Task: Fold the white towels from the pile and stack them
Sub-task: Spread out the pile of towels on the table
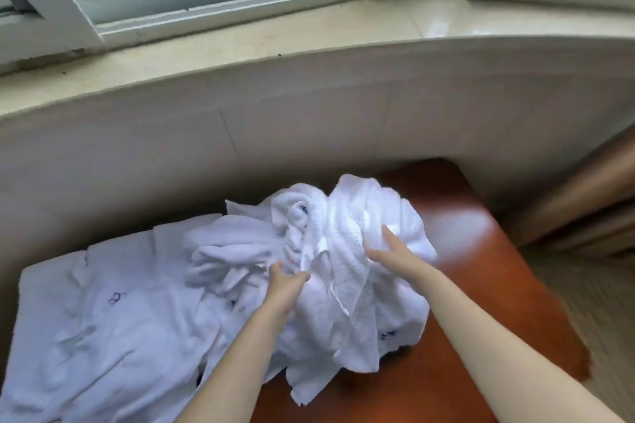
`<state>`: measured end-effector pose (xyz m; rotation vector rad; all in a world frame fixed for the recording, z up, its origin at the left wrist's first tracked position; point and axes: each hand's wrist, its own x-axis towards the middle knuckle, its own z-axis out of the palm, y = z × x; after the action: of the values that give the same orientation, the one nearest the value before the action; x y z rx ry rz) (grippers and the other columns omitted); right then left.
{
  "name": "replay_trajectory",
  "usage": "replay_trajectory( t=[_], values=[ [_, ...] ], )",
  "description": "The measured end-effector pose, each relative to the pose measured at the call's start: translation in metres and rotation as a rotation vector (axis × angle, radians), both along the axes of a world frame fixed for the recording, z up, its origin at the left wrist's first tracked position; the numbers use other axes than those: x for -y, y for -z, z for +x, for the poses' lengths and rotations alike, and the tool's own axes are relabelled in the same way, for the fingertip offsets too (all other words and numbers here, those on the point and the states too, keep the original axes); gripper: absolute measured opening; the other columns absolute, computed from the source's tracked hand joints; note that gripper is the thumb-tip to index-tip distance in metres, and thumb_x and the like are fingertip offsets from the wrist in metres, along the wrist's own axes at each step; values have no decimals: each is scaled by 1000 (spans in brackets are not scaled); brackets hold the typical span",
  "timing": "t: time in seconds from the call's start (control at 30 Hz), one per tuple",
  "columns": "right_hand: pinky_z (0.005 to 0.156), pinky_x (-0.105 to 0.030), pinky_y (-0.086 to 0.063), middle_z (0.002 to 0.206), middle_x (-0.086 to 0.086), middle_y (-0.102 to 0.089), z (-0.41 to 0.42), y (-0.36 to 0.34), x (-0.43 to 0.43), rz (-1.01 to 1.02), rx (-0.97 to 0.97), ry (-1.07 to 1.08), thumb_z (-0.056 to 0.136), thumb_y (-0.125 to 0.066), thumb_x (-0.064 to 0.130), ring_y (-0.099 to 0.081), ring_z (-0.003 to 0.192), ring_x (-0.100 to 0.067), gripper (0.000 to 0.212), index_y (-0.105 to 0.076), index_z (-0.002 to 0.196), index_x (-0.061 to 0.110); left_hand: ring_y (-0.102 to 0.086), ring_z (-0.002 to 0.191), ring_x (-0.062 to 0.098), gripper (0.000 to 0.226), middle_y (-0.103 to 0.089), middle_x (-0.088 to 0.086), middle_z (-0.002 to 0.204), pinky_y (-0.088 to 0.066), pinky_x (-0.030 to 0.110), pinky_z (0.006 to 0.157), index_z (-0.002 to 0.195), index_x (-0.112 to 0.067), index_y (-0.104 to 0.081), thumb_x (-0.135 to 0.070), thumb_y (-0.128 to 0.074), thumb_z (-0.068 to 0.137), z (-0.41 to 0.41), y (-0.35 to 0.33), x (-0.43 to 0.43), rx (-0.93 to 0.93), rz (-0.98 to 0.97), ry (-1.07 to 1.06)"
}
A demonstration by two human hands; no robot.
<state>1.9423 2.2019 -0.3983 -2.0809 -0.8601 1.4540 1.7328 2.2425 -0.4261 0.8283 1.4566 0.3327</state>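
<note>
Toward the table's (481,285) near-left corner, a flat towel (103,319) is spread. Mid-table, the crumpled pile (343,216) is worked: left hand (283,285) pinched on a fold, right hand (388,252) laid on it, fingers straight. No folded stack is seen; nearly everything is judged left. Windowsill (309,31) behind.

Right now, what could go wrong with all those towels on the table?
1. The towel pile is tangled, so the left hand, gripping a fold, might drag several towels out together.
2. The spread towel beside it seems to run under the pile, so a hard tug could rumple it.
3. The right hand only rests on top, so the pile may shift.
</note>
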Motion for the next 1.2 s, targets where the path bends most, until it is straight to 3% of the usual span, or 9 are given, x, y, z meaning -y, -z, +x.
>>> replay_trajectory(
  t=[0.07, 0.3, 0.37, 0.43, 0.5, 0.63, 0.8, 1.0, 1.2],
  values=[
    [110, -27, -28, 155, 2, -22, 14, 34, 14, -180, -33, -145, 91, -59, 36, -29, 139, -18, 76, -14, 152, 28, -44, 118, 22, 74, -29, 7, 151, -36, 27, 88, 150, -22, -13, -17, -58, 92, 9, 21, 1, -76, 28, 139],
    [118, -51, -5, 159, -5, 15, -9, 107, 12, -228, 49, -289, 86, -58, 55, 13, 145, -34, 87, 1, 149, 45, -56, 95, 3, 82, -34, -9, 143, -46, 7, 53, 152, -37, -5, -12, -55, 91, 21, 73, 1, -117, -21, 447],
    [117, -53, -5, 159, -3, 17, -12, 120, 13, -241, 97, -328, 86, -56, 57, 14, 144, -38, 86, 3, 147, 47, -57, 78, 4, 83, -46, -17, 116, -50, 10, 60, 152, -36, -4, -10, -54, 91, 22, 84, -1, -121, -30, 476],
    [115, -54, -11, 158, 1, 18, -14, 127, 17, -250, 166, -360, 85, -54, 60, 10, 144, -41, 85, 4, 147, 49, -63, 87, 15, 86, -44, -9, 135, -54, 23, 71, 152, -38, -2, -11, -55, 90, 23, 90, -1, -134, -21, 490],
    [114, -55, -14, 159, 1, 17, -17, 128, 23, -238, 242, -366, 86, -50, 62, 5, 144, -41, 81, 2, 147, 49, -65, 92, 22, 88, -31, -2, 150, -54, 27, 70, 151, -38, 0, -13, -56, 89, 21, 94, 1, -151, 5, 511],
    [116, -48, -15, 159, -11, -4, -35, 116, 33, -107, 469, -253, 92, -48, 52, -8, 145, -32, 67, -19, 149, 34, -55, 83, -4, 68, -47, -16, 124, -52, 17, 67, 150, -32, -23, -18, -55, 91, 6, 97, 9, -196, 97, 438],
    [115, -36, -20, 150, -16, -28, -80, 96, 22, 106, 617, -202, 95, -49, 36, -21, 141, -27, 50, -40, 137, 12, -54, 95, 14, 39, -55, 5, 126, -41, 23, 73, 132, -19, -49, -17, -50, 93, -50, 96, 7, -298, -23, 101],
    [107, -31, -27, 138, -10, -42, -167, 96, -17, 220, 556, -378, 96, -47, 31, -35, 130, -25, 39, -47, 131, 13, -51, 118, 28, 45, -44, 16, 139, -39, 30, 92, 135, -12, -45, -12, -54, 91, -180, 98, -8, -477, -36, -108],
    [101, -33, -36, 140, -9, -42, -262, 131, -36, 67, 176, -448, 98, -45, 31, -40, 127, -23, 48, -34, 140, 11, -43, 127, 35, 71, -35, 18, 145, -38, 40, 104, 146, -14, -30, -13, -65, 85, -306, 105, -28, -656, 6, -222]
  ],
)
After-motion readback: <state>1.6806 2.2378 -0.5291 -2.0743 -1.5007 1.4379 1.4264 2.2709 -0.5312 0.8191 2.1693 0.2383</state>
